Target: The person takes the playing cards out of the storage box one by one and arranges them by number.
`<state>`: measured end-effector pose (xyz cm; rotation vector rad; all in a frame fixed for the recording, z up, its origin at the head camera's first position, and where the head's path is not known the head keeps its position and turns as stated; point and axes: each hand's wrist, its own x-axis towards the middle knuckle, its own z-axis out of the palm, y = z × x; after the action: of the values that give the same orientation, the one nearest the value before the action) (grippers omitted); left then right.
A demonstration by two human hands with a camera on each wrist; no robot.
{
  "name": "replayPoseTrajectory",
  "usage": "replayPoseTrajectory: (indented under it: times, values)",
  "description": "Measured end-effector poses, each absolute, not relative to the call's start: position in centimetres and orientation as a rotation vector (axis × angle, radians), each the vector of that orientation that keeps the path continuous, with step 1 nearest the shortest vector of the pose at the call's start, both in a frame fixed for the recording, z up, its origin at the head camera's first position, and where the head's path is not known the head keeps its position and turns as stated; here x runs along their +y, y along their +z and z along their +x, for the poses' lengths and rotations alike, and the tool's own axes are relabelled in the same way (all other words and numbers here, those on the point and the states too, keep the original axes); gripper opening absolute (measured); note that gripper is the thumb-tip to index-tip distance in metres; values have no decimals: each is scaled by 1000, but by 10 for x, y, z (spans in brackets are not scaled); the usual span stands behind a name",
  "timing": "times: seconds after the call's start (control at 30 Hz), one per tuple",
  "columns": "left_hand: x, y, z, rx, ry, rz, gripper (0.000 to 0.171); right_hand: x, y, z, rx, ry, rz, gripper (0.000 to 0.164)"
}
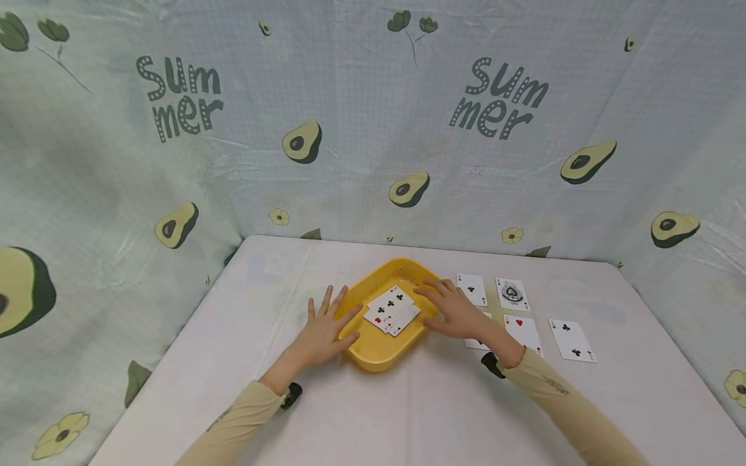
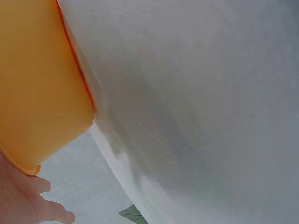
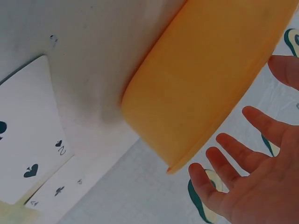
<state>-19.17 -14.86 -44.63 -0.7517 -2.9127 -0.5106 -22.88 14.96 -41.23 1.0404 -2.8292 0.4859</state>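
A yellow plastic basin [image 1: 373, 357] stands on the table with several playing cards [image 1: 392, 307] lying face up inside. My left hand [image 1: 319, 336] is spread at the basin's left rim, its fingers straight. Over the right rim hovers my right hand [image 1: 451, 309], fingers extended and apart, holding nothing. From the right wrist view, the fingers [image 3: 261, 123] reach along the rim of the basin [image 3: 201, 88]. In the left wrist view part of the left hand [image 2: 28, 198] shows beside the basin [image 2: 42, 84].
Right of the basin, face-up cards lie in rows: an ace of clubs [image 1: 471, 288], an ace of spades [image 1: 512, 295], a two of hearts [image 1: 522, 333] and a two of clubs [image 1: 572, 341]. A two of spades [image 3: 28, 135] is partly hidden under my right arm. A patterned cloth [image 1: 361, 97] hangs behind.
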Motion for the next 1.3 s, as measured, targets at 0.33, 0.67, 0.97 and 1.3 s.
replayPoseTrajectory:
  times: [0.33,0.67,0.97,1.3]
  values:
    - [-149,-446,-193,-2910,-502,-754,53,120,-414,-238,-2841,428,1053,57]
    - [-148,-445,-193,-2896,-483,-753,52,94,-416,-245,-2987,378,967,64]
    - [-148,-446,-192,-2901,-483,-766,52,78,-429,-252,-3075,279,894,68]
    - [-148,-446,-193,-2905,-482,-766,52,66,-439,-261,-3147,244,834,73]
